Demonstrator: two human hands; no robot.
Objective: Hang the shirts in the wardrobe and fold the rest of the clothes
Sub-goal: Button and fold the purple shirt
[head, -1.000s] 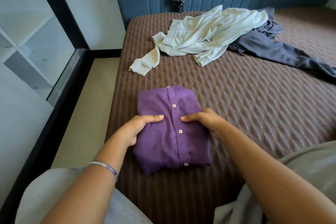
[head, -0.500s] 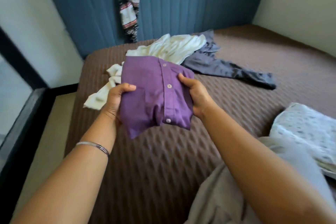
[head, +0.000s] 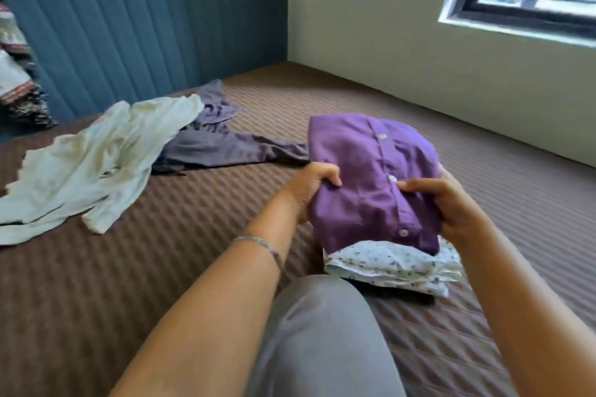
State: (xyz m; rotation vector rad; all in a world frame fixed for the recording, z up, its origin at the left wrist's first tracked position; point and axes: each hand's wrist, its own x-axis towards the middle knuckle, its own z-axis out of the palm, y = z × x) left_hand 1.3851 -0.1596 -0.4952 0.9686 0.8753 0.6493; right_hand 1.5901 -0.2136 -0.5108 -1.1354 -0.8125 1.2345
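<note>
Purple folded shirt (placket running away) gripped by both hands.

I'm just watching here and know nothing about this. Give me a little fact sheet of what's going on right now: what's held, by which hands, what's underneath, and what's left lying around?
Held item: folded purple shirt
Left hand: grips the shirt's left edge
Right hand: grips the shirt's right edge, thumb on top
Directly below: folded white patterned garment, on the bed
Contact with that garment: cannot tell
Unfolded on bed: cream garment; grey garment, partly under the cream one
Behind: blue headboard
</note>
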